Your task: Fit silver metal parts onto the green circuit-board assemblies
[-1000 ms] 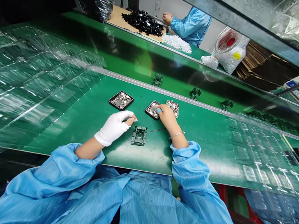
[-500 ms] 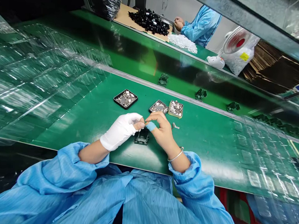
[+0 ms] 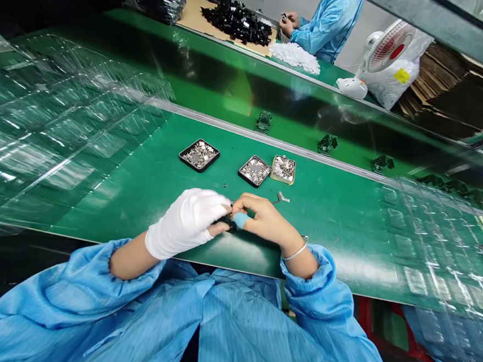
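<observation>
My left hand (image 3: pixel 189 221), in a white glove with bare fingertips, closes around a small dark circuit-board part (image 3: pixel 231 224), mostly hidden by the fingers. My right hand (image 3: pixel 261 218), with blue tape on a finger and a bangle at the wrist, is pinched against the top of that part. Whatever its fingertips hold is too small to make out. Beyond the hands stand a black tray (image 3: pixel 199 155), a second black tray (image 3: pixel 254 171) and a pale yellowish tray (image 3: pixel 283 169), all with tiny metal pieces. A small bent metal piece (image 3: pixel 283 197) lies near my right hand.
Clear plastic blister trays flank me, a left stack (image 3: pixel 76 109) and a right stack (image 3: pixel 435 255). Several dark board assemblies (image 3: pixel 264 122) sit past the metal rail (image 3: pixel 228 129). Further back are a black parts heap (image 3: pixel 238 23), a fan (image 3: pixel 389 50) and a co-worker's sleeve (image 3: pixel 324 29).
The circuit-board part, standing on the table below my hands before, is now within my left hand's grasp. The left hand has turned over it, and the right fingers have lowered to it.
</observation>
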`<action>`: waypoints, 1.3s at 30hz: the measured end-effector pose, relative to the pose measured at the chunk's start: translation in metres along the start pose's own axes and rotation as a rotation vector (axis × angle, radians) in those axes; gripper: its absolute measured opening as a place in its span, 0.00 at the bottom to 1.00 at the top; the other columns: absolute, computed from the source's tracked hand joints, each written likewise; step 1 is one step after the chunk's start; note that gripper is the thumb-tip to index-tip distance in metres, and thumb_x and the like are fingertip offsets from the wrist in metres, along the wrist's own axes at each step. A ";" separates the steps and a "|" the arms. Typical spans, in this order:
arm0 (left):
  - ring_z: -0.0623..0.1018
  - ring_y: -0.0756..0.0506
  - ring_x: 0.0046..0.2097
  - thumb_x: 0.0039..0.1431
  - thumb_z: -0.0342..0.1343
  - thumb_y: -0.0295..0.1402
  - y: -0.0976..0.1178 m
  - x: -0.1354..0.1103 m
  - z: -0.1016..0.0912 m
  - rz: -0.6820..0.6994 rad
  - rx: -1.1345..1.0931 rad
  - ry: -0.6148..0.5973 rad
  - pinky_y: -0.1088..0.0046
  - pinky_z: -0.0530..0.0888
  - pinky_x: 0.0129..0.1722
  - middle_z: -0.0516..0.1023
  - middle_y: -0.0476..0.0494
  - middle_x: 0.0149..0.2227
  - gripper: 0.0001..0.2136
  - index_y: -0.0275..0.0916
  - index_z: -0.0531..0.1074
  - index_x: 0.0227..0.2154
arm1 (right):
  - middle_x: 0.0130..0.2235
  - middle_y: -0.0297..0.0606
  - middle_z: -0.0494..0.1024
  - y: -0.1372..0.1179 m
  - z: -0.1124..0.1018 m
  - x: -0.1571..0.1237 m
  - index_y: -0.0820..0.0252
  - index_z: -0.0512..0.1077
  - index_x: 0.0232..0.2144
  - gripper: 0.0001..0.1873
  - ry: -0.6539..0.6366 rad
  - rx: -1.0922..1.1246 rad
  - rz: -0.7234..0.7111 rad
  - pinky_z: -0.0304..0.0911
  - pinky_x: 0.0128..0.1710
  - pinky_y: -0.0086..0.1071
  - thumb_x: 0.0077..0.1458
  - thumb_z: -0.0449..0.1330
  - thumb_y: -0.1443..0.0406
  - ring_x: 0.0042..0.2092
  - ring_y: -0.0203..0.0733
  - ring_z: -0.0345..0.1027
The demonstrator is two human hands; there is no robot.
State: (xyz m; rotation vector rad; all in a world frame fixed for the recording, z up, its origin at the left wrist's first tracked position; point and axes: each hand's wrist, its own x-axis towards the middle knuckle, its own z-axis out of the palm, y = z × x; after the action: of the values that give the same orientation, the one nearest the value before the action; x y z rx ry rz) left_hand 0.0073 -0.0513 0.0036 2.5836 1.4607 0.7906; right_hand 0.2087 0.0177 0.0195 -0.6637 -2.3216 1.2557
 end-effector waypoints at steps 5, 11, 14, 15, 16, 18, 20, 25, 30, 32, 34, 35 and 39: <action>0.69 0.36 0.59 0.51 0.56 0.49 -0.009 -0.005 0.026 -0.313 -0.348 -0.128 0.58 0.68 0.56 0.68 0.32 0.58 0.34 0.34 0.59 0.57 | 0.31 0.33 0.69 0.013 -0.002 -0.003 0.59 0.68 0.28 0.04 0.161 -0.114 0.051 0.59 0.35 0.29 0.51 0.55 0.71 0.33 0.35 0.62; 0.73 0.40 0.52 0.54 0.53 0.40 -0.005 0.001 0.030 -0.411 -0.375 -0.040 0.60 0.71 0.53 0.72 0.38 0.49 0.21 0.36 0.63 0.49 | 0.31 0.34 0.70 0.018 0.006 -0.002 0.59 0.69 0.31 0.05 0.117 -0.352 0.037 0.56 0.39 0.32 0.52 0.55 0.72 0.35 0.38 0.61; 0.74 0.40 0.49 0.54 0.53 0.39 -0.003 0.003 0.027 -0.342 -0.317 0.007 0.60 0.72 0.50 0.71 0.38 0.47 0.19 0.37 0.63 0.48 | 0.32 0.35 0.71 0.018 0.007 -0.002 0.59 0.69 0.32 0.06 0.105 -0.412 0.022 0.56 0.41 0.33 0.53 0.55 0.72 0.36 0.39 0.62; 0.74 0.40 0.49 0.54 0.53 0.39 -0.003 0.002 0.027 -0.317 -0.300 0.016 0.60 0.73 0.50 0.71 0.38 0.46 0.19 0.37 0.63 0.47 | 0.33 0.35 0.71 0.018 0.007 -0.002 0.59 0.69 0.32 0.06 0.106 -0.428 0.014 0.56 0.41 0.33 0.53 0.54 0.72 0.36 0.39 0.62; 0.74 0.40 0.48 0.54 0.53 0.38 -0.002 0.002 0.027 -0.296 -0.283 0.025 0.60 0.73 0.49 0.71 0.38 0.46 0.18 0.37 0.63 0.47 | 0.33 0.35 0.71 0.018 0.008 -0.002 0.59 0.69 0.33 0.06 0.108 -0.442 0.008 0.56 0.42 0.33 0.53 0.54 0.72 0.36 0.40 0.62; 0.74 0.40 0.48 0.55 0.53 0.38 -0.001 0.001 0.029 -0.265 -0.243 0.049 0.61 0.74 0.48 0.71 0.38 0.45 0.18 0.37 0.63 0.47 | 0.34 0.36 0.72 0.017 0.009 -0.002 0.59 0.69 0.33 0.07 0.110 -0.463 0.010 0.57 0.42 0.34 0.53 0.54 0.72 0.37 0.40 0.62; 0.74 0.40 0.48 0.54 0.53 0.37 0.000 -0.001 0.031 -0.253 -0.193 0.082 0.60 0.73 0.48 0.71 0.37 0.45 0.18 0.37 0.62 0.47 | 0.34 0.37 0.72 0.017 0.011 -0.002 0.59 0.69 0.33 0.08 0.116 -0.475 0.032 0.57 0.42 0.34 0.52 0.53 0.72 0.38 0.41 0.63; 0.74 0.39 0.48 0.51 0.54 0.36 0.000 -0.002 0.034 -0.271 -0.136 0.105 0.59 0.74 0.47 0.72 0.36 0.45 0.19 0.37 0.62 0.46 | 0.36 0.39 0.73 0.012 0.014 -0.002 0.59 0.69 0.34 0.09 0.131 -0.532 0.074 0.58 0.42 0.36 0.52 0.52 0.73 0.40 0.44 0.63; 0.75 0.41 0.45 0.51 0.54 0.37 0.002 -0.003 0.033 -0.270 -0.189 0.122 0.61 0.75 0.45 0.71 0.38 0.44 0.19 0.38 0.61 0.46 | 0.34 0.36 0.71 0.012 0.013 -0.001 0.58 0.68 0.32 0.08 0.128 -0.394 0.030 0.60 0.41 0.34 0.52 0.52 0.73 0.38 0.41 0.63; 0.75 0.41 0.46 0.51 0.55 0.36 0.004 -0.004 0.035 -0.305 -0.200 0.140 0.61 0.74 0.46 0.71 0.38 0.44 0.19 0.39 0.61 0.46 | 0.34 0.36 0.70 0.013 0.015 -0.001 0.58 0.67 0.32 0.08 0.194 -0.359 0.046 0.60 0.41 0.33 0.52 0.51 0.73 0.38 0.41 0.64; 0.74 0.40 0.47 0.50 0.55 0.36 0.004 -0.005 0.036 -0.342 -0.208 0.141 0.60 0.74 0.47 0.71 0.38 0.45 0.20 0.39 0.61 0.46 | 0.36 0.38 0.71 0.013 0.018 -0.001 0.58 0.67 0.32 0.09 0.259 -0.371 0.052 0.61 0.44 0.34 0.51 0.51 0.74 0.41 0.42 0.64; 0.74 0.40 0.47 0.50 0.55 0.37 0.003 -0.005 0.036 -0.349 -0.217 0.134 0.60 0.73 0.48 0.71 0.38 0.45 0.20 0.39 0.61 0.46 | 0.38 0.39 0.71 0.013 0.020 -0.001 0.57 0.67 0.33 0.10 0.278 -0.380 0.054 0.61 0.45 0.35 0.51 0.51 0.74 0.43 0.42 0.64; 0.74 0.39 0.50 0.50 0.54 0.43 -0.001 0.000 0.022 -0.317 -0.297 -0.005 0.61 0.72 0.50 0.71 0.36 0.49 0.26 0.36 0.60 0.51 | 0.38 0.38 0.73 0.011 0.023 -0.002 0.58 0.67 0.36 0.12 0.224 -0.376 0.119 0.62 0.42 0.32 0.51 0.50 0.75 0.41 0.41 0.67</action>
State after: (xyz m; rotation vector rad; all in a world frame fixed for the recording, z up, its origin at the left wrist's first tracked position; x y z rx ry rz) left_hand 0.0169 -0.0465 -0.0155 2.0740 1.5607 0.8771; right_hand 0.1992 0.0067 -0.0015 -1.0228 -2.3725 0.7451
